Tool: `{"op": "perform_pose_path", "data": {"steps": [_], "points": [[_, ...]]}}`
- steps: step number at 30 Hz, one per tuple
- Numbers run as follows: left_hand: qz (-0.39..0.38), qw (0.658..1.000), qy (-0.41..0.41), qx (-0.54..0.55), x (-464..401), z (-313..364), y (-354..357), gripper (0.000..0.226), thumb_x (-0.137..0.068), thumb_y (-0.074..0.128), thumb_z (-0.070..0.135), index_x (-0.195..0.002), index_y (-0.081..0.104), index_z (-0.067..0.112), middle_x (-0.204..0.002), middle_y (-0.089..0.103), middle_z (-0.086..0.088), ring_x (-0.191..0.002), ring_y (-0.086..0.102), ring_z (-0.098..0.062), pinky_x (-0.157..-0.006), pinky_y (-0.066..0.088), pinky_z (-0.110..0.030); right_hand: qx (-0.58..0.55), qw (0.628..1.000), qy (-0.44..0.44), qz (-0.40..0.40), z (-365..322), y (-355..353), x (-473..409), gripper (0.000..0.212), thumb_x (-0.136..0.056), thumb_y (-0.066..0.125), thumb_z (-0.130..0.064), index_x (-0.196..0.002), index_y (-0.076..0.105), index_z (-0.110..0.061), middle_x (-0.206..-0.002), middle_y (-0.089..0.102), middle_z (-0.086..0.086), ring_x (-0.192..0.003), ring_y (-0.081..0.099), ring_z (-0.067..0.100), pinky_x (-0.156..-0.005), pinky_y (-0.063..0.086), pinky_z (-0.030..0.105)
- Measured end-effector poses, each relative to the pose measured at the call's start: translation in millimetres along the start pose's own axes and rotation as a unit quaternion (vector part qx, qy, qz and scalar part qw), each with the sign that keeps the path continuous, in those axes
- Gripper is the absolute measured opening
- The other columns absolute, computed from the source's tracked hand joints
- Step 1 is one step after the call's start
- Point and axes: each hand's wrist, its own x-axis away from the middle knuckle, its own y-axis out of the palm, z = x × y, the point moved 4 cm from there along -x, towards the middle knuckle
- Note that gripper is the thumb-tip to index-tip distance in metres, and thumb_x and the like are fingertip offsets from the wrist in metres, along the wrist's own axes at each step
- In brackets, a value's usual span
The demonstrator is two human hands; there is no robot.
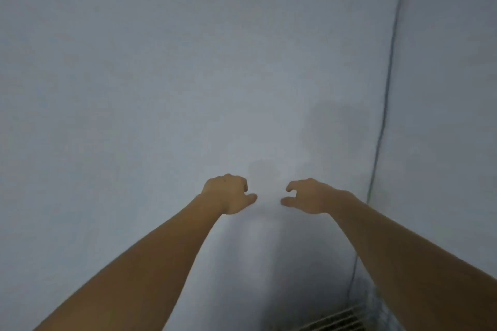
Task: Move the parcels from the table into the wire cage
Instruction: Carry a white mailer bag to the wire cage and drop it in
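Note:
Both my bare arms stretch forward toward a plain pale wall. My left hand (pixel 228 193) is held out with its fingers curled down and the thumb pointing right, holding nothing. My right hand (pixel 304 196) is a short gap to its right, fingers loosely curled, thumb pointing left, also holding nothing. No parcel and no table are in view. A few pale wire bars (pixel 333 321), possibly part of the wire cage, show at the bottom edge, below and right of my hands.
The pale grey wall (pixel 161 75) fills almost the whole view. A wall corner with a thin dark cable (pixel 387 94) runs down the right side. The area at the bottom between my arms is dark and blurred.

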Motion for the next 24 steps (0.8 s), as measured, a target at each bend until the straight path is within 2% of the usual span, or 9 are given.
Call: {"op": "perform_pose_path", "data": {"steps": [5,8,11,15,17,21,24], "points": [[0.026,0.98,-0.198,-0.004,158.4,-183.9,-35.6,0.06,-0.098,0.044,0.065,-0.143,0.054,0.028,-0.144,0.058,-0.001,-0.129,0.056,-0.025,-0.099,0.046,-0.039,-0.004,0.983,-0.178,-0.042,-243.4,36.7,-2.6,0.069,-0.097,0.054,-0.066,-0.153,0.046,-0.028,-0.152,0.053,0.005,-0.134,0.055,0.027,-0.112,0.043,0.041],[0.034,0.948,-0.316,-0.012,279.7,-279.8,-53.5,0.059,-0.097,0.044,0.065,-0.142,0.056,0.028,-0.142,0.06,-0.002,-0.127,0.057,-0.025,-0.097,0.046,-0.039,0.008,0.955,-0.29,-0.064,-394.1,63.7,36.5,0.069,-0.096,0.053,-0.067,-0.154,0.046,-0.03,-0.153,0.052,0.005,-0.134,0.055,0.028,-0.112,0.044,0.042],[0.035,0.907,-0.419,-0.026,412.9,-348.6,-69.1,0.058,-0.097,0.044,0.066,-0.139,0.058,0.029,-0.14,0.06,-0.002,-0.126,0.057,-0.025,-0.097,0.046,-0.039,0.015,0.915,-0.393,-0.083,-532.0,96.4,102.7,0.068,-0.097,0.053,-0.066,-0.153,0.046,-0.03,-0.152,0.053,0.005,-0.133,0.055,0.027,-0.11,0.044,0.041],[0.036,0.845,-0.531,-0.05,584.9,-411.5,-83.3,0.055,-0.098,0.045,0.064,-0.136,0.061,0.028,-0.138,0.062,-0.004,-0.124,0.059,-0.027,-0.094,0.047,-0.037,0.02,0.852,-0.512,-0.113,-684.7,143.1,211.4,0.068,-0.097,0.053,-0.066,-0.153,0.047,-0.028,-0.151,0.054,0.006,-0.133,0.055,0.027,-0.107,0.045,0.04],[0.033,0.814,-0.577,-0.055,664.3,-431.1,-87.0,0.055,-0.098,0.046,0.064,-0.133,0.063,0.026,-0.136,0.064,-0.005,-0.123,0.06,-0.029,-0.098,0.05,-0.039,0.026,0.816,-0.564,-0.122,-747.1,165.4,265.1,0.068,-0.097,0.054,-0.065,-0.153,0.047,-0.027,-0.151,0.054,0.007,-0.134,0.053,0.028,-0.107,0.044,0.04],[0.031,0.746,-0.664,-0.053,803.4,-455.0,-87.9,0.051,-0.097,0.048,0.064,-0.123,0.069,0.024,-0.126,0.068,-0.006,-0.113,0.063,-0.03,-0.096,0.053,-0.04,0.042,0.748,-0.649,-0.131,-846.4,198.6,361.9,0.063,-0.099,0.056,-0.06,-0.151,0.049,-0.025,-0.152,0.054,0.007,-0.135,0.052,0.028,-0.106,0.044,0.038],[0.037,0.696,-0.715,-0.046,888.7,-468.7,-82.1,0.051,-0.097,0.049,0.064,-0.127,0.067,0.026,-0.126,0.069,-0.004,-0.111,0.064,-0.029,-0.094,0.054,-0.04,0.053,0.702,-0.699,-0.129,-905.1,221.0,421.8,0.061,-0.1,0.057,-0.055,-0.152,0.049,-0.023,-0.151,0.055,0.004,-0.136,0.052,0.026,-0.103,0.041,0.033]]}}
